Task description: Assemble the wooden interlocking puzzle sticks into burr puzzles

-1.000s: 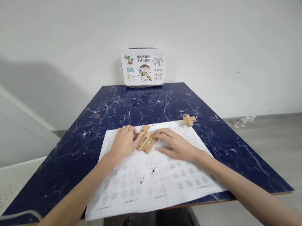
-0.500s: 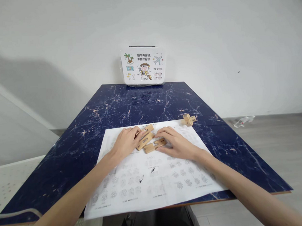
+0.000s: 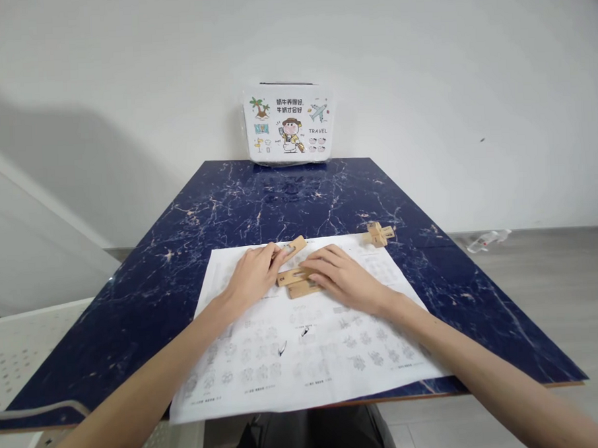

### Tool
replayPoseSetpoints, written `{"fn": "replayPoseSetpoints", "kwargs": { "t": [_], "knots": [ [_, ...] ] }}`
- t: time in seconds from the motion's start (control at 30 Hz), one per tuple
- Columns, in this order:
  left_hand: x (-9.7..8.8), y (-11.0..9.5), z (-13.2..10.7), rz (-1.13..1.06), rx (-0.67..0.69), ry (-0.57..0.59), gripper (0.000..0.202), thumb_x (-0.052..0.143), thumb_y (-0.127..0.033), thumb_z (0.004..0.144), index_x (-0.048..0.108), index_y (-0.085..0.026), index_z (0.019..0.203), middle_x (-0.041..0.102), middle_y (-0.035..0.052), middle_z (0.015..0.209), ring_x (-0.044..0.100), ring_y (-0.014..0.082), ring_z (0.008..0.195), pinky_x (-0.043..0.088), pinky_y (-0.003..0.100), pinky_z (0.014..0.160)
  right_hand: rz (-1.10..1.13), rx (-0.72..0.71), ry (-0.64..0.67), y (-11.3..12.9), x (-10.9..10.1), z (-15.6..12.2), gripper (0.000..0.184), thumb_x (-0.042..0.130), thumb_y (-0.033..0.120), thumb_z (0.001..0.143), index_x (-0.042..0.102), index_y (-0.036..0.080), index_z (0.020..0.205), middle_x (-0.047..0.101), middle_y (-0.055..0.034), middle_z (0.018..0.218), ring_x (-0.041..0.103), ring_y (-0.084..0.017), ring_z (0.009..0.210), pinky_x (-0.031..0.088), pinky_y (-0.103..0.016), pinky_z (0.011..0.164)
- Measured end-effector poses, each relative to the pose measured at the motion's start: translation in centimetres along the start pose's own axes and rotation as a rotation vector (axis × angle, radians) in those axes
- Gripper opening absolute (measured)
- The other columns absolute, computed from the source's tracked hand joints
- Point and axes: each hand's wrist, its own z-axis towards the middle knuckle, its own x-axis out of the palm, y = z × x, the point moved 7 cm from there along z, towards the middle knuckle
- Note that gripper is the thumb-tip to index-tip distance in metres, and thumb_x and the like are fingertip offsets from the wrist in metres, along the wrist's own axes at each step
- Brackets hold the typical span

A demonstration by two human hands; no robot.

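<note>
My left hand [image 3: 254, 271] has its thumb and fingers closed on the near end of a notched wooden puzzle piece [image 3: 296, 244], which slants up to the right. Just below it, two more wooden pieces lie side by side: a slotted puzzle piece [image 3: 287, 277] with a dark mark at its left end, and a plainer-looking wooden piece [image 3: 302, 290] nearest me. Fingers of my right hand [image 3: 348, 278] curl over the right ends of this pair, hiding them. Beneath everything spreads a printed sheet [image 3: 266, 384] with rows of small diagrams.
An assembled wooden cross-shaped puzzle [image 3: 377, 235] stands at the sheet's far right corner. A white cartoon-printed case [image 3: 289, 125] leans against the wall at the back of the blue marbled table [image 3: 298, 197]. A white perforated chair [image 3: 27, 348] is at the left.
The left hand's piece has moved away from the others, up and right. The slotted piece has turned flatter and now lies against the nearest one, with my right fingers over both.
</note>
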Motion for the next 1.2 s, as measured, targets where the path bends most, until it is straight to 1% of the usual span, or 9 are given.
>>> {"fn": "replayPoseSetpoints", "kwargs": {
  "t": [0.13,0.27,0.5,0.7,0.77,0.87,0.93,1.1,1.2],
  "knots": [
    [0.2,0.0,0.0,0.014,0.019,-0.004,0.033,0.037,-0.037,0.108,0.056,-0.022,0.086,0.073,0.0064,0.086,0.063,0.0204,0.073,0.044,0.034,0.069,0.042,0.111,-0.037,-1.0,-0.4,0.0,0.024,0.057,0.034,0.105,0.067,0.024,0.124,0.069,-0.0100,0.110,0.059,-0.028,0.104,0.053,-0.048,0.093],
    [0.2,0.0,0.1,0.016,0.028,-0.006,0.033,0.036,-0.035,0.108,0.057,-0.022,0.087,0.072,0.0067,0.085,0.063,0.0211,0.072,0.045,0.035,0.069,0.150,0.249,0.014,-2.2,-0.6,-0.1,0.016,0.069,0.040,0.099,0.070,0.024,0.101,0.070,-0.0066,0.099,0.062,-0.026,0.099,0.053,-0.043,0.089],
    [0.1,-0.3,-0.1,0.028,0.033,0.009,0.029,0.039,-0.035,0.108,0.059,-0.021,0.093,0.073,0.0077,0.091,0.066,0.0224,0.077,0.046,0.035,0.072,0.192,0.291,0.033,-2.6,-0.7,-0.1,0.030,0.063,0.051,0.100,0.064,0.023,0.088,0.069,-0.0063,0.090,0.061,-0.024,0.090,0.051,-0.040,0.078],
    [-1.6,-0.7,-0.6,0.203,0.085,-0.201,0.025,0.045,-0.038,0.106,0.058,-0.017,0.106,0.068,0.0113,0.107,0.064,0.0259,0.092,0.045,0.041,0.088,0.432,0.482,-0.123,-4.4,-1.6,-0.8,0.039,0.059,0.060,0.099,0.060,0.023,0.085,0.060,-0.0018,0.078,0.052,-0.017,0.068,0.042,-0.033,0.061],
    [-1.3,-1.6,-0.8,0.172,0.194,-0.146,0.027,0.047,-0.043,0.106,0.060,-0.020,0.099,0.069,0.0080,0.103,0.064,0.0241,0.090,0.045,0.040,0.090,0.502,0.559,-0.194,-5.2,-2.1,-1.3,0.042,0.060,0.063,0.097,0.059,0.023,0.085,0.057,-0.0003,0.075,0.049,-0.016,0.065,0.040,-0.032,0.060],
    [0.0,-3.5,-1.5,0.058,0.394,0.080,0.030,0.059,-0.052,0.099,0.062,-0.022,0.093,0.070,0.0055,0.102,0.065,0.0249,0.096,0.046,0.040,0.092,0.619,0.623,-0.271,-5.8,-2.5,-1.6,0.045,0.058,0.066,0.097,0.057,0.023,0.085,0.057,0.0003,0.074,0.051,-0.016,0.067,0.043,-0.031,0.064],
    [0.5,-4.3,-2.0,0.013,0.461,0.168,0.035,0.066,-0.057,0.093,0.062,-0.023,0.091,0.070,0.0058,0.104,0.064,0.0267,0.102,0.046,0.041,0.095,0.698,0.635,-0.292,-5.8,-2.4,-1.6,0.045,0.058,0.067,0.097,0.055,0.023,0.086,0.059,0.0008,0.072,0.052,-0.015,0.065,0.045,-0.031,0.065],
    [1.1,-4.6,-2.2,0.013,0.468,0.222,0.034,0.052,-0.048,0.104,0.061,-0.023,0.083,0.070,0.0057,0.090,0.067,0.0251,0.094,0.048,0.041,0.097,0.733,0.600,-0.268,-5.2,-2.1,-1.3,0.045,0.056,0.067,0.097,0.054,0.024,0.088,0.059,0.0014,0.071,0.050,-0.014,0.060,0.045,-0.030,0.059],
    [0.8,-4.1,-1.9,-0.064,0.375,0.208,0.032,0.043,-0.044,0.106,0.068,-0.024,0.097,0.074,0.0072,0.101,0.068,0.0254,0.099,0.049,0.041,0.096,0.724,0.566,-0.250,-4.7,-2.1,-1.2,0.040,0.053,0.062,0.101,0.060,0.023,0.095,0.060,-0.0003,0.075,0.050,-0.014,0.061,0.045,-0.030,0.057]
  ]
}}
